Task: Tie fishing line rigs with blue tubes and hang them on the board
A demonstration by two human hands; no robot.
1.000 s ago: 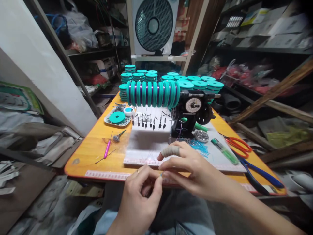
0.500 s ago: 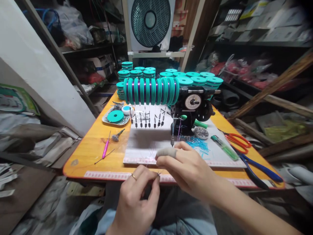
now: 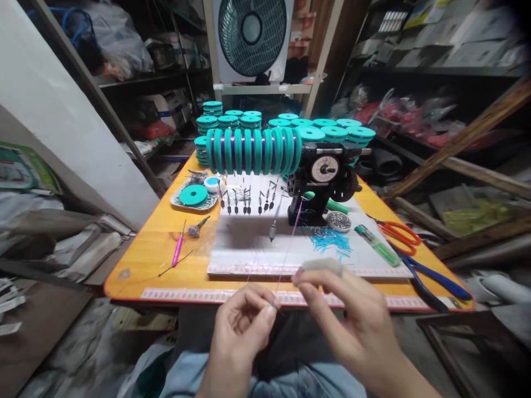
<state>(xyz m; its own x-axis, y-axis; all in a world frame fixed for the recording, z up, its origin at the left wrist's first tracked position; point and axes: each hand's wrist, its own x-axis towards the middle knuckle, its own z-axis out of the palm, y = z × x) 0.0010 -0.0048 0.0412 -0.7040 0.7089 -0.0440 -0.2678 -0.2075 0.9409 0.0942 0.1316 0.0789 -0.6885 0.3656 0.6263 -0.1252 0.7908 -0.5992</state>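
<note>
Thumb and forefinger of my left hand (image 3: 244, 331) are pinched on a thin thread near the table's front edge. A purple thread (image 3: 295, 228) runs from the black winding machine (image 3: 309, 204) down towards that pinch. To the right, my right hand (image 3: 348, 320) is blurred, with a grey wrap (image 3: 321, 268) on one finger; its thumb and forefinger are bent near each other, and whether they hold anything is unclear. A row of teal spools (image 3: 255, 150) sits on the machine's shaft, with small dark clips (image 3: 236, 207) hanging below. A weighted spring (image 3: 272, 226) hangs tilted.
On the orange table (image 3: 145, 249) lie a tray (image 3: 176, 203) with a teal spool, a pink-handled tool (image 3: 178, 250), a bowl of metal bits (image 3: 339, 221), blue pieces (image 3: 332, 243), a green-capped case (image 3: 377, 246), orange scissors (image 3: 400, 235) and blue-handled pliers (image 3: 442, 279). Spools stand behind.
My right hand has moved right and down from beside the weighted spring. That spring now hangs tilted, further left. My left hand has shifted slightly right, and the view has shifted a little.
</note>
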